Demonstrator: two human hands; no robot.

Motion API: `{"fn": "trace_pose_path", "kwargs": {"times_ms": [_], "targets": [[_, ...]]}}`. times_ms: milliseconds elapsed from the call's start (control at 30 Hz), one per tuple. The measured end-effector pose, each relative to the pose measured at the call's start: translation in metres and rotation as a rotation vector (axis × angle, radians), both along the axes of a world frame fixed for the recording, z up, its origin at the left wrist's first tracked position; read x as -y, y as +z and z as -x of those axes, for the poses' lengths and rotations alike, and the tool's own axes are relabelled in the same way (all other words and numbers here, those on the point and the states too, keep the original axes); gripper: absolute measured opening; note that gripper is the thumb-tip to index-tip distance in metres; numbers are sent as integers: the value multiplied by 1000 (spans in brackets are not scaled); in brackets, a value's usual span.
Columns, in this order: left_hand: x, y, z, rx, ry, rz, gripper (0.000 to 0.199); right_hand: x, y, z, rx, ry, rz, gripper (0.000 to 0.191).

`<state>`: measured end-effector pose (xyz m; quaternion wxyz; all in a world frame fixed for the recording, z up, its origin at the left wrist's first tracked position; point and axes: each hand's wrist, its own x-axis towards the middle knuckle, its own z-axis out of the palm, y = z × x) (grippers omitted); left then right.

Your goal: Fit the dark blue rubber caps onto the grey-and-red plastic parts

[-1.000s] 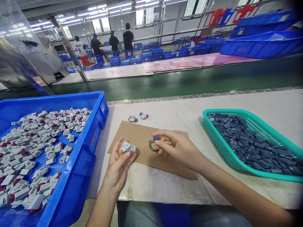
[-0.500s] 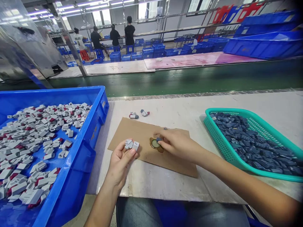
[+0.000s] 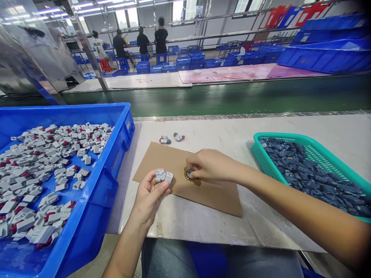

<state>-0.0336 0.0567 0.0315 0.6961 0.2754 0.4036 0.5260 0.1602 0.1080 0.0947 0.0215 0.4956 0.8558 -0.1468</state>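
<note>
My left hand (image 3: 151, 192) grips a light grey plastic part (image 3: 164, 176) between thumb and fingers, just over the left side of a brown cardboard sheet (image 3: 162, 158). My right hand (image 3: 207, 165) pinches a small dark blue plastic part (image 3: 189, 172) with its fingertips down at a small round dish (image 3: 186, 175), which sits in a brown stain on the cardboard. The fingers cover most of that dish. Beyond the cardboard lie two small assemblies, one grey, red and blue (image 3: 165, 140) and another alike (image 3: 179, 137).
At the left stands a large blue tray (image 3: 111, 181) with many grey and dark red parts. A green basket (image 3: 262, 158) of dark blue parts is at the right. Behind the table runs a green conveyor belt (image 3: 203, 98). Several people work in the background near blue crates (image 3: 197, 60).
My right hand has lowered the dark blue part to the round dish, and its fingers now hide much of it. My left hand holds the grey part almost unmoved. The view has shifted slightly.
</note>
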Motion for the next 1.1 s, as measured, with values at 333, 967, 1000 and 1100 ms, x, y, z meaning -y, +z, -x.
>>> {"fn": "trace_pose_path", "kwargs": {"times_ms": [333, 967, 1000, 1100], "targets": [[2, -1, -5, -81, -7, -118, 32, 4, 2, 0, 7, -37, 1, 5], [4, 0, -3, -75, -68, -141, 29, 44, -5, 17, -858, -203, 25, 19], [4, 1, -3, -69, -71, -141, 29, 44, -6, 18, -861, -200, 22, 18], [5, 1, -3, -60, -87, -141, 29, 44, -6, 18, -849, -201, 35, 16]]}}
